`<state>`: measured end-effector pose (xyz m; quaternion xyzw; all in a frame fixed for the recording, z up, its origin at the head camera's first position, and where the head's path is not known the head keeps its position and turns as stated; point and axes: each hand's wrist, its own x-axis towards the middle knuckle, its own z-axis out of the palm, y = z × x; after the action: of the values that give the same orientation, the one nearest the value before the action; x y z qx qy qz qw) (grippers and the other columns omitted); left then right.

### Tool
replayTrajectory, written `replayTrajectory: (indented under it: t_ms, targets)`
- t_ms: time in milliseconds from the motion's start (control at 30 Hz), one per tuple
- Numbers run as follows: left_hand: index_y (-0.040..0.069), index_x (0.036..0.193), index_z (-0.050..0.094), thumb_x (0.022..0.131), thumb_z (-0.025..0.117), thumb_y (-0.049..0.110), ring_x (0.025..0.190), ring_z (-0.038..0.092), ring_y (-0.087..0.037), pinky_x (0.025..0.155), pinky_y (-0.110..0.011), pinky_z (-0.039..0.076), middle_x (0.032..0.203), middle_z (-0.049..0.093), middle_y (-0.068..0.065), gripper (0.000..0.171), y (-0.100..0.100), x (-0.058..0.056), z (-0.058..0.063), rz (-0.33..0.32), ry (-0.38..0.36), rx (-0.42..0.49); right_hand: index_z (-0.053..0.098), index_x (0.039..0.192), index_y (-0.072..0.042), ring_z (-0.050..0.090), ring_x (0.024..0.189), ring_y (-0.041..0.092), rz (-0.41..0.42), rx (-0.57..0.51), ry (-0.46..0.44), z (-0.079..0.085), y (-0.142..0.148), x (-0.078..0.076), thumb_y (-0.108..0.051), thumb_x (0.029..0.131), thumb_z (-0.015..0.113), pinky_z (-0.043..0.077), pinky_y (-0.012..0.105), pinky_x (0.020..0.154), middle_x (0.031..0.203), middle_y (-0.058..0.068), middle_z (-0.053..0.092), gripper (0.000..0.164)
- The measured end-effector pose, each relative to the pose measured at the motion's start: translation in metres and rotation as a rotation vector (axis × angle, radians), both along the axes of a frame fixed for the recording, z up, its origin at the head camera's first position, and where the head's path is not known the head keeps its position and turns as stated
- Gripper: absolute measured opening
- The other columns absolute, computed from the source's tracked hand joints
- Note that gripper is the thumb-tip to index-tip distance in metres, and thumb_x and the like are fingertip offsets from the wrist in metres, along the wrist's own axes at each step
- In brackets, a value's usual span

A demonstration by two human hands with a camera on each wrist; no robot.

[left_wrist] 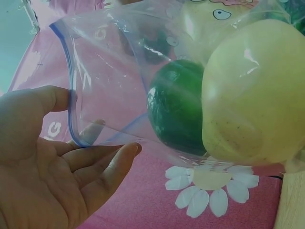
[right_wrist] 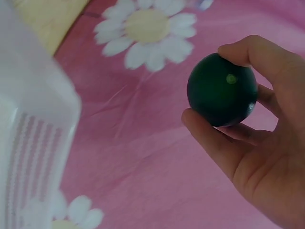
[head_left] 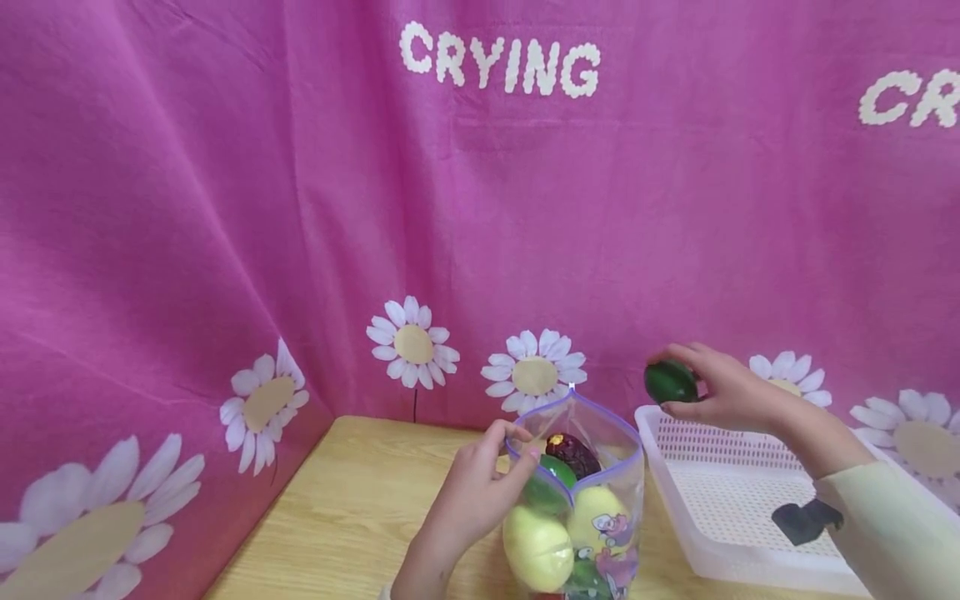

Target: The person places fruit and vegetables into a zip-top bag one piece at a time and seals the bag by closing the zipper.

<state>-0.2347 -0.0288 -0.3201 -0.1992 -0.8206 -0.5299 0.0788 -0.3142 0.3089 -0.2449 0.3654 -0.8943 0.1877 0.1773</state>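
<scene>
My left hand (head_left: 480, 475) pinches the purple-edged rim of a clear zip bag (head_left: 611, 476) between thumb and fingers, and the bag's mouth stands open. Inside are pale yellow fruits (head_left: 538, 550), a green fruit (left_wrist: 176, 107) and a dark purple one with a yellow tip (head_left: 573, 454); cartoon prints cover part of the front. Up and to the right of the bag, my right hand (head_left: 731, 392) holds a smooth, dark green oval fruit (head_left: 669, 382). Thumb and fingertips grip its sides in the right wrist view, where a small pale spot shows on its skin.
A white perforated basket (head_left: 670, 508) sits right of the bag, below my right forearm. Beside the right sleeve (head_left: 885, 517), a black object (head_left: 806, 521) overlaps the basket. The wooden table (head_left: 360, 500) meets a pink flowered cloth (head_left: 480, 233) behind and at the left.
</scene>
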Motion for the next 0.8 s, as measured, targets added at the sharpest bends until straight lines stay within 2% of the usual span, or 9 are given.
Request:
replayTrajectory:
  t_ms: [133, 400, 600, 800]
  targets:
    - [0.010, 0.120, 0.061, 0.102, 0.059, 0.040, 0.077, 0.062, -0.012, 0.067, -0.027, 0.054, 0.111, 0.066, -0.007, 0.036, 0.001, 0.001, 0.000, 0.000, 0.023, -0.005, 0.060, 0.130, -0.008, 0.066, 0.090, 0.022, 0.076, -0.071, -0.012, 0.010, -0.017, 0.015, -0.004, 0.079, 0.084, 0.059, 0.024, 0.065, 0.113, 0.012, 0.061, 0.056]
    - [0.009, 0.120, 0.062, 0.102, 0.059, 0.043, 0.099, 0.060, -0.016, 0.075, -0.026, 0.055, 0.112, 0.066, -0.004, 0.039, 0.001, 0.003, 0.000, 0.003, 0.049, -0.016, 0.057, 0.136, -0.010, 0.066, 0.092, 0.018, 0.164, -0.120, -0.061, 0.021, -0.050, 0.040, -0.002, 0.081, 0.082, 0.059, 0.024, 0.067, 0.120, 0.011, 0.060, 0.060]
    - [0.009, 0.120, 0.061, 0.101, 0.060, 0.039, 0.097, 0.061, -0.017, 0.074, -0.027, 0.055, 0.113, 0.066, -0.005, 0.035, 0.000, 0.003, 0.000, 0.002, 0.053, -0.020, 0.058, 0.135, -0.012, 0.065, 0.095, 0.015, 0.225, -0.111, -0.064, 0.022, -0.069, 0.051, -0.004, 0.084, 0.080, 0.060, 0.027, 0.071, 0.121, 0.007, 0.060, 0.056]
    - [0.011, 0.120, 0.061, 0.101, 0.060, 0.040, 0.100, 0.062, -0.018, 0.076, -0.027, 0.055, 0.116, 0.067, -0.006, 0.034, 0.001, 0.003, 0.000, -0.009, 0.051, -0.021, 0.057, 0.136, -0.015, 0.063, 0.097, 0.014, 0.215, -0.080, -0.070, 0.018, -0.077, 0.056, -0.009, 0.084, 0.082, 0.059, 0.029, 0.077, 0.124, 0.006, 0.060, 0.058]
